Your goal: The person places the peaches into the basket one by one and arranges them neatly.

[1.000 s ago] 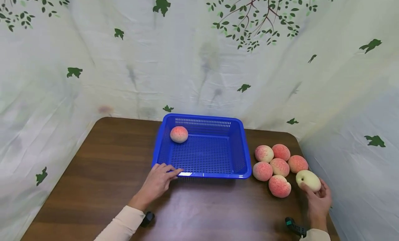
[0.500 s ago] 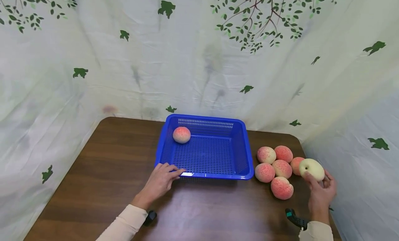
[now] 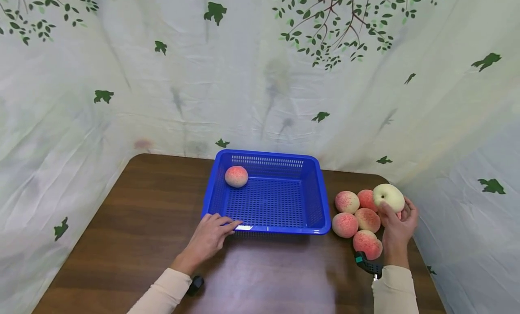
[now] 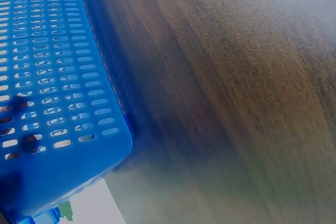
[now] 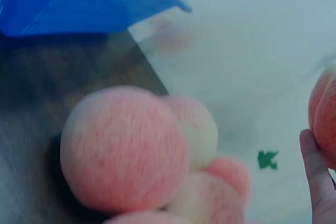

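1. A person's right hand [image 3: 396, 226] grips a pale peach [image 3: 388, 197], fingers and thumb curled round it, holding it lifted above the cluster of pink peaches [image 3: 357, 219] near the right edge of the brown wooden table [image 3: 138, 223].
2. In the right wrist view, a fingertip [image 5: 314, 171] presses against the held fruit at the frame's right edge, while the blurred pink peaches [image 5: 126, 150] fill the foreground on the tabletop.
3. The left hand [image 3: 209, 235] lies flat on the table with fingers straight, their tips touching the front left corner of the blue basket [image 3: 321, 201], gripping nothing.
4. The basket sits toward the table's far edge, near the middle; a single pink peach [image 3: 236, 176] rests in its far left corner.
5. The left wrist view shows the basket's slotted wall [image 4: 52, 93] beside bare wood grain [image 4: 236, 103].
6. A pale cloth backdrop [image 3: 260, 79] printed with green leaves and branches hangs behind and beside the table.
7. Both wrists wear light sleeves and dark camera mounts.
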`<state>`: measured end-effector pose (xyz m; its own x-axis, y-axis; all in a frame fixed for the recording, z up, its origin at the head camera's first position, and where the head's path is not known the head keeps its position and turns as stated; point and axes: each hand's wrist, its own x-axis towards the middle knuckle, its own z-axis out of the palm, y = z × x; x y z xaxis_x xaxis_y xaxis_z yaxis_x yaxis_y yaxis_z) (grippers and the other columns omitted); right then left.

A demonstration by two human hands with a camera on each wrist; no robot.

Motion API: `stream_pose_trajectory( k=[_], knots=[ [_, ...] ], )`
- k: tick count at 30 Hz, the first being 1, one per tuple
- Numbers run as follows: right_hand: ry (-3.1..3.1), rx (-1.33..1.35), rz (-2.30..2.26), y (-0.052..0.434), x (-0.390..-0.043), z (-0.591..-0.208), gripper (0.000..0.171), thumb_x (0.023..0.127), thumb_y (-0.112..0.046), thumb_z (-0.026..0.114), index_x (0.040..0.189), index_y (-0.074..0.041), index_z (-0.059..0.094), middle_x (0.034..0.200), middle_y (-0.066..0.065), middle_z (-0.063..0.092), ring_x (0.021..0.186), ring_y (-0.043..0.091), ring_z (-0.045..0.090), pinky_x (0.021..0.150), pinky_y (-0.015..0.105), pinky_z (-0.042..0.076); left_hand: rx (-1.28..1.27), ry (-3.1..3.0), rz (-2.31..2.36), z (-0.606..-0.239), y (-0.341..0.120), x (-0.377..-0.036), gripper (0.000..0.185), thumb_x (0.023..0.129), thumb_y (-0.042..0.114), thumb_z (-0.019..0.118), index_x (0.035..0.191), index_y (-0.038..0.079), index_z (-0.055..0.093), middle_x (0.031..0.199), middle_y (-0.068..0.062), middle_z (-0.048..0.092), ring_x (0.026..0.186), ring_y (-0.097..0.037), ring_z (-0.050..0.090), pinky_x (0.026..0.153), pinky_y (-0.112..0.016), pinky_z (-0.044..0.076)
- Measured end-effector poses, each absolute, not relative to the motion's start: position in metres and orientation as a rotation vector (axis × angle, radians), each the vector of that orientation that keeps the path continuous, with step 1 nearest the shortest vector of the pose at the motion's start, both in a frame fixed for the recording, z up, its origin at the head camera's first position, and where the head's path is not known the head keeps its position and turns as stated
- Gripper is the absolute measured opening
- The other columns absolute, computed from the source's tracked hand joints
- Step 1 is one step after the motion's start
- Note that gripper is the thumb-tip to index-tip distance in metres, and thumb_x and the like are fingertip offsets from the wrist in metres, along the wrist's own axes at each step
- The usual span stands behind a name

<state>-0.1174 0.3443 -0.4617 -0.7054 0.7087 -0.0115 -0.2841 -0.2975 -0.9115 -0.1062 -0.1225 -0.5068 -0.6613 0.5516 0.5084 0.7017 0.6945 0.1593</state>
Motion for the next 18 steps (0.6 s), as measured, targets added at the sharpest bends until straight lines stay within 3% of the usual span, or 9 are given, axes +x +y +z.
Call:
stream_pose_trajectory(
  k=[6,14,18],
  knots=[
    [-1.477,-0.479,2.065,0.329,-0.128,-0.451,0.07,0.079,0.008,0.072,0.141,-0.01,0.045,0.132,0.003,0.044,0.119,0.018,0.047,0.074,0.019,0.053,-0.97,-2.46,-0.499,-0.51,-0.123,-0.106,0.029,0.081,0.014,0.071,0.109,0.019,0.075,0.091,0.004,0.071,0.076,-0.017,0.054,0.069,-0.033,0.038],
    [-1.596,-0.339,2.086,0.301,-0.154,-0.441,0.062,0.081,0.007,0.071,0.137,-0.01,0.049,0.128,0.005,0.048,0.111,0.019,0.053,0.076,0.021,0.053,-0.964,-2.453,-0.494,-0.513,-0.123,-0.107,0.031,0.079,0.015,0.073,0.11,0.02,0.074,0.091,0.004,0.07,0.077,-0.016,0.055,0.07,-0.033,0.037],
    [-1.676,-0.291,2.112,0.284,-0.168,-0.437,0.064,0.081,0.007,0.071,0.139,-0.011,0.047,0.131,0.004,0.048,0.115,0.02,0.051,0.081,0.019,0.051,-0.958,-2.44,-0.498,-0.514,-0.123,-0.108,0.032,0.078,0.015,0.074,0.109,0.02,0.074,0.092,0.005,0.07,0.077,-0.016,0.054,0.069,-0.032,0.036]
  ],
)
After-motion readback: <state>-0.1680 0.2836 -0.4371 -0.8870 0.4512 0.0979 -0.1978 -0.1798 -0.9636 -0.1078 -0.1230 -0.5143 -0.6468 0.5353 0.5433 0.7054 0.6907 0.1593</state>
